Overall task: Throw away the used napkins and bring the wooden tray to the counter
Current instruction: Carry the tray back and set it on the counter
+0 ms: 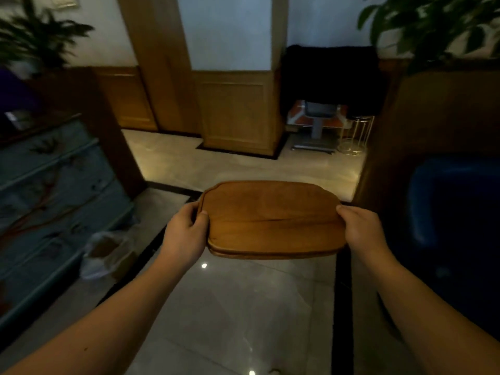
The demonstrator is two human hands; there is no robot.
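The wooden tray (pixel 272 219) is a flat brown board with rounded corners, held level in front of me above the tiled floor. Nothing lies on its top. My left hand (pixel 185 234) grips its left edge, thumb on top. My right hand (pixel 361 230) grips its right edge the same way. No napkins are visible.
A bin lined with a clear bag (pixel 107 254) stands on the floor at the left, beside a blue patterned bench back (pixel 51 190). A blue seat (pixel 454 212) is on the right. Ahead are a wooden pillar (pixel 235 109), a dark-draped chair (pixel 330 85) and potted plants.
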